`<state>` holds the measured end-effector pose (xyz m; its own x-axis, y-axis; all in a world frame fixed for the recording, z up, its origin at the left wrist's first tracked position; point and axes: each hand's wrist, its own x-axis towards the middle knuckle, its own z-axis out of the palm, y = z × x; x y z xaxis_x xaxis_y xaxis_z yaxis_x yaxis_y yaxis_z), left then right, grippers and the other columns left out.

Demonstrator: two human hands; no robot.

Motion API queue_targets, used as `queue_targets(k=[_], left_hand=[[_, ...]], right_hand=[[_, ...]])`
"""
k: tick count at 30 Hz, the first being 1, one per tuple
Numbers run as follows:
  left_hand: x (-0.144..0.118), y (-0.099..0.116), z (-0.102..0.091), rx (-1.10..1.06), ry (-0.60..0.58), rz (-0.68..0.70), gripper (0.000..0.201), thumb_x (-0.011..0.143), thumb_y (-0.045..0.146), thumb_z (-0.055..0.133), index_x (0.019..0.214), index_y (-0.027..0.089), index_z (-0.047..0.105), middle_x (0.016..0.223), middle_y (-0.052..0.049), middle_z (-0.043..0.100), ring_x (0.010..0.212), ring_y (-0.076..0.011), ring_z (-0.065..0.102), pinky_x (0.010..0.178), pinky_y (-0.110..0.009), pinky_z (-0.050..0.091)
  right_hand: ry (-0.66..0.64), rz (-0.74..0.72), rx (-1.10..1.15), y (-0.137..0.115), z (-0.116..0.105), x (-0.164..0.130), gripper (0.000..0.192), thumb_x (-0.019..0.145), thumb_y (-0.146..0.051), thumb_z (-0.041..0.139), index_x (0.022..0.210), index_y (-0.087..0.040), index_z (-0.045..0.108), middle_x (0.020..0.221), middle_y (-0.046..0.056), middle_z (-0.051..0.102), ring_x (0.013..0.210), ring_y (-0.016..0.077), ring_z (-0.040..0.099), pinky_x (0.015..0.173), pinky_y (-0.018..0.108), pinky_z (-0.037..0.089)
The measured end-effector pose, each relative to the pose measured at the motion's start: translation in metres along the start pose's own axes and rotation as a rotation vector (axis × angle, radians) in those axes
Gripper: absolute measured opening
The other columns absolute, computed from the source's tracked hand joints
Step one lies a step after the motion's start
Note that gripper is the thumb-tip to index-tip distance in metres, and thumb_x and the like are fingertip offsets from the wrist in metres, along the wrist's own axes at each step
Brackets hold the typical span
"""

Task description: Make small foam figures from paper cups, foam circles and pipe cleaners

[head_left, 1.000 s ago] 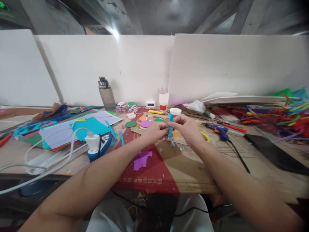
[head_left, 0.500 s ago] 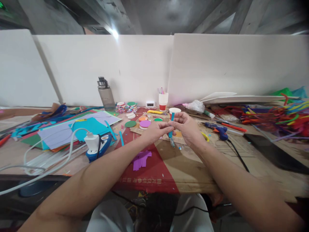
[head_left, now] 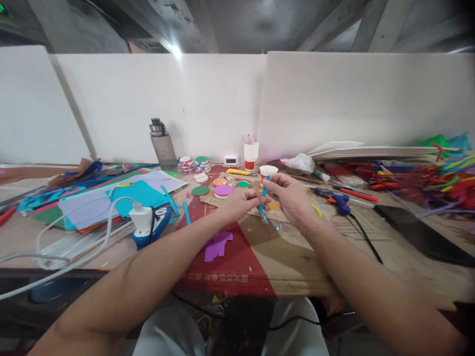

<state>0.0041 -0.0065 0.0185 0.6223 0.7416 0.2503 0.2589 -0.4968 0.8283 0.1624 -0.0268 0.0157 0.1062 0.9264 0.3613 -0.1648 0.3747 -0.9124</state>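
My left hand and my right hand meet over the middle of the table, both pinching a narrow blue strip that stands tilted between the fingertips. Right behind the strip sits a white paper cup. Coloured paper discs, purple, green and orange, lie on cardboard just left of my hands. A purple paper cut-out lies on the red part of the cardboard below my left forearm.
A blue hot glue gun with its black cord lies right of my hands. Stacked coloured sheets, a white plug and blue tool sit on the left. A water bottle and pen cup stand by the wall. Pipe cleaners pile at right.
The blue strip has sunk lower and tilted between my fingers, with less of it sticking up above my hands. Both hands stay in nearly the same place.
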Motion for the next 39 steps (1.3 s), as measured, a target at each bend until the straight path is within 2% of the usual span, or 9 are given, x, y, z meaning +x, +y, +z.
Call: queue_targets(k=[5,15,20,25,31,36,39], left_hand=[[0.003,-0.008,0.0,-0.024,-0.019,0.008,0.039,0.085,0.049,0.056,0.082,0.016,0.076,0.084,-0.005,0.073,0.081,-0.016,0.063,0.075,-0.024,0.043],[0.003,-0.01,0.0,-0.004,-0.02,0.014,0.04,0.085,0.051,0.055,0.083,0.017,0.076,0.087,-0.004,0.074,0.087,-0.0179,0.064,0.08,-0.025,0.044],[0.003,-0.006,-0.001,0.005,-0.01,0.001,0.039,0.085,0.049,0.056,0.08,0.017,0.076,0.082,-0.003,0.072,0.077,-0.0149,0.061,0.072,-0.023,0.042],[0.003,-0.004,-0.003,0.017,0.036,-0.015,0.036,0.084,0.047,0.058,0.078,0.017,0.076,0.076,-0.002,0.071,0.068,-0.013,0.057,0.067,-0.023,0.041],[0.005,-0.008,-0.012,-0.004,0.125,-0.049,0.034,0.08,0.047,0.061,0.078,0.016,0.076,0.076,-0.004,0.073,0.069,-0.0142,0.059,0.063,-0.023,0.042],[0.007,-0.009,-0.028,-0.004,0.209,-0.041,0.029,0.079,0.041,0.064,0.072,0.015,0.075,0.07,-0.004,0.07,0.062,-0.0112,0.055,0.061,-0.023,0.04],[0.009,-0.014,-0.034,-0.133,0.272,-0.048,0.028,0.077,0.042,0.068,0.072,0.014,0.073,0.073,-0.005,0.071,0.06,-0.0093,0.052,0.058,-0.022,0.038]], right_hand=[[0.024,-0.023,-0.036,-0.002,0.001,0.0,0.027,0.06,-0.039,0.08,0.068,-0.019,0.062,0.065,-0.003,0.061,0.058,0.01,0.049,0.054,0.025,0.04],[0.029,-0.008,-0.058,-0.006,0.001,-0.002,0.029,0.059,-0.04,0.079,0.064,-0.02,0.058,0.06,-0.004,0.055,0.055,0.01,0.046,0.053,0.025,0.038],[0.053,0.004,-0.023,-0.005,-0.001,0.0,0.031,0.056,-0.04,0.082,0.064,-0.02,0.059,0.06,-0.004,0.057,0.055,0.0099,0.047,0.055,0.026,0.039],[0.098,0.011,-0.026,-0.003,-0.004,0.004,0.034,0.052,-0.04,0.084,0.066,-0.02,0.061,0.065,-0.003,0.06,0.059,0.0108,0.049,0.057,0.026,0.039],[0.137,-0.018,-0.154,-0.006,-0.009,0.007,0.032,0.058,-0.045,0.079,0.065,-0.02,0.061,0.058,-0.004,0.054,0.052,0.0088,0.038,0.051,0.025,0.03],[0.159,-0.003,-0.178,-0.009,-0.012,0.007,0.029,0.06,-0.043,0.078,0.068,-0.02,0.063,0.063,-0.002,0.06,0.054,0.01,0.043,0.052,0.027,0.033],[0.139,0.021,-0.184,-0.01,-0.012,0.007,0.027,0.06,-0.042,0.078,0.068,-0.02,0.065,0.063,-0.002,0.061,0.055,0.0103,0.044,0.053,0.027,0.034]])
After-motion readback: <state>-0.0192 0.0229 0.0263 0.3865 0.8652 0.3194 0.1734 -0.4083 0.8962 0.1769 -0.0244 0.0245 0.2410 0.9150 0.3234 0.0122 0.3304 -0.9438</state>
